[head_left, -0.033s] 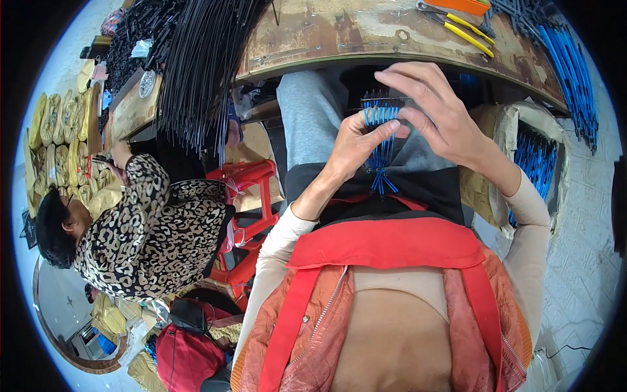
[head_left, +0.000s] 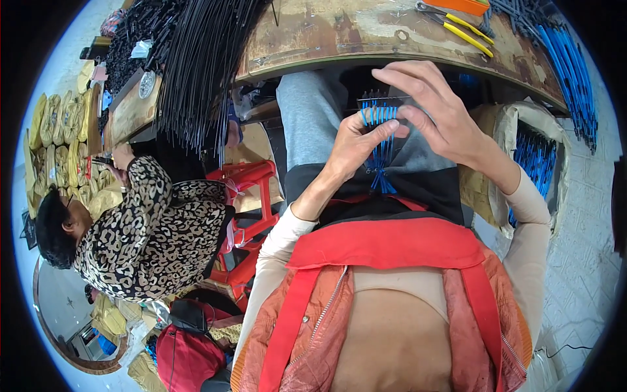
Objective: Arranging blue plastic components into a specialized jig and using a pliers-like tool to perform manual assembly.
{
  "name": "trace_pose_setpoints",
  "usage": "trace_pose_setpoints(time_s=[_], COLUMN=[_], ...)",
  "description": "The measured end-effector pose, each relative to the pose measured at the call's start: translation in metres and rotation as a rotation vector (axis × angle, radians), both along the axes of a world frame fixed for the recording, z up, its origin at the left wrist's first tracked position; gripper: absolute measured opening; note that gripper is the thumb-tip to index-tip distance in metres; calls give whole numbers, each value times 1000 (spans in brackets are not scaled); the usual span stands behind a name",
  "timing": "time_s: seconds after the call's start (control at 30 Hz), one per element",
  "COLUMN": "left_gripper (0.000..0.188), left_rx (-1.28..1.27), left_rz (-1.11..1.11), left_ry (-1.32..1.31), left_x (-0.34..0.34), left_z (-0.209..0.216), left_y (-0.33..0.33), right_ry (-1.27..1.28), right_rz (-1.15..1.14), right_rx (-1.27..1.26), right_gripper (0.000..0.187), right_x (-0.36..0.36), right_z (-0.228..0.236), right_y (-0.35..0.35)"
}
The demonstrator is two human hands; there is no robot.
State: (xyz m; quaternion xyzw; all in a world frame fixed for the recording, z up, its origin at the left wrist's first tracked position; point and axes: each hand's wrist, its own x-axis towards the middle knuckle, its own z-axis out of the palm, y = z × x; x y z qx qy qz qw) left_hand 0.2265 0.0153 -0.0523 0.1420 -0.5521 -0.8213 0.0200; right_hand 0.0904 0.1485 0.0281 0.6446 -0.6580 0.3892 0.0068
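Note:
My left hand (head_left: 354,145) is closed on a bundle of thin blue rods (head_left: 385,116) above my lap. Their upper ends fan out past my thumb and index finger, with dark tips on top. Below the hand the rods draw together, and their lower ends hang over the dark cloth on my lap. My right hand (head_left: 439,112) is raised just right of the bundle, fingers stretched and apart. Its thumb comes close to the rods; whether it touches them I cannot tell.
Ahead stands a worn wooden table (head_left: 326,29) with yellow-handled pliers (head_left: 469,39) and black rods (head_left: 202,72). More blue rods (head_left: 578,85) overhang its right end, above an open sack (head_left: 558,140) of blue rods. At left, a person in a patterned top (head_left: 150,228) sits by red stools (head_left: 261,196).
The bundle's upper ends have shifted slightly left within my left hand. Its lower ends lie a little closer together. My right hand is almost unmoved.

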Motion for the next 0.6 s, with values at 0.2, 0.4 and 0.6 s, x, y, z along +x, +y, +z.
trace_pose_setpoints(time_s=[0.2,0.4,0.6], left_gripper=[24,24,24], left_rx=[49,83,112], left_rz=[71,69,110], left_ry=[-12,-20,-23], left_x=[-3,-10,-15], left_z=[2,8,7], left_y=[-4,0,-8], right_ry=[-157,-324,61], right_rz=[53,84,-109], right_rx=[41,23,37], right_gripper=[42,42,36], right_x=[-9,-12,-22], right_z=[9,1,13], right_y=[-12,-19,-2])
